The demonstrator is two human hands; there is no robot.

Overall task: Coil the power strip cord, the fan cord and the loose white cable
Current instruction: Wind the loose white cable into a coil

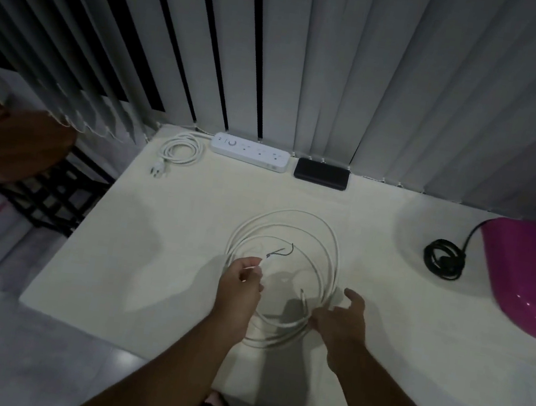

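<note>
The loose white cable [291, 221] lies in wide loops at the middle of the white table [156, 256]. My left hand [240, 288] pinches one end of it, where thin dark bare wires [282, 253] stick out. My right hand [341, 320] grips the loops at their near right side, thumb raised. The white power strip [249, 151] lies at the back, its cord [181, 149] coiled to its left with the plug beside it. The fan's black cord [444, 258] sits coiled by the magenta fan base [532, 274] at the right.
A black rectangular device [321, 174] lies right of the power strip. Vertical blinds [348, 59] hang behind the table. A brown stool [17, 140] on a black frame stands left of the table, over a grey floor.
</note>
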